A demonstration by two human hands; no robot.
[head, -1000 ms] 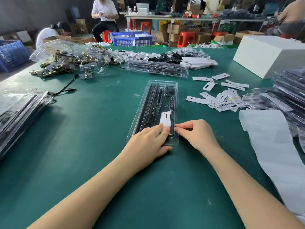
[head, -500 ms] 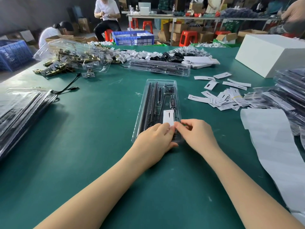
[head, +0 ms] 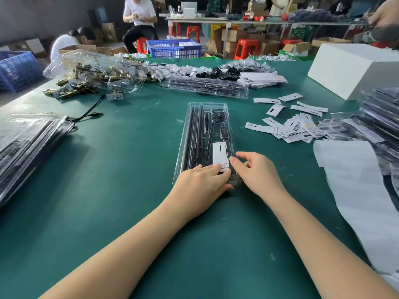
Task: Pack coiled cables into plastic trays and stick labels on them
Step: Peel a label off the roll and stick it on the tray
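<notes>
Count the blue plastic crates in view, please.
2: one blue crate at the far left edge beside the table, another on the floor beyond the table's far end. Others may be hidden.

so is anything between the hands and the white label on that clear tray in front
Nothing visible. The left hand lies flat on the near end of the clear tray with its fingertips at the white label, and the right hand touches the label's right edge.
</notes>
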